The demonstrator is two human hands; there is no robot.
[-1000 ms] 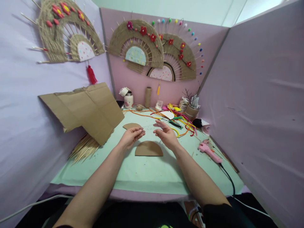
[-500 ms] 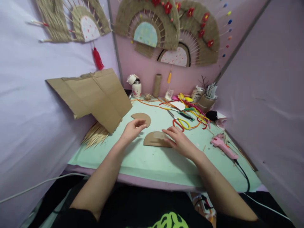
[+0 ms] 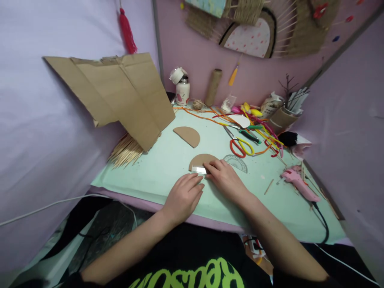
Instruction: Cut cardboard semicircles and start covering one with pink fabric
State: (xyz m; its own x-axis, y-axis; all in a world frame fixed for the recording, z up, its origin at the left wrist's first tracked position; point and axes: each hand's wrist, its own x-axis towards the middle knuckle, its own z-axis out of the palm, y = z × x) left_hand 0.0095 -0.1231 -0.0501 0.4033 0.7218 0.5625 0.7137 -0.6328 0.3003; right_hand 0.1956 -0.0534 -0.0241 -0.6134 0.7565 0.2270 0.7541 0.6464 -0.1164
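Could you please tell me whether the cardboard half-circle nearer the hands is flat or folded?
Flat: the half-circle shows no fold, though the right hand covers part of it.

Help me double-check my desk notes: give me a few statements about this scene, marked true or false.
1. A shiny strip lies over part of the nearer cardboard semicircle. True.
2. The left hand grips the scissors. False: the left hand is near the strip, and the scissors lie apart from it on the table.
3. A see-through protractor lies on the table near the right hand. True.
4. The glue gun is green. False: the glue gun is pink.
5. The farther cardboard semicircle touches neither hand. True.
6. Both scissor handles are blue. False: one is red and one yellow.
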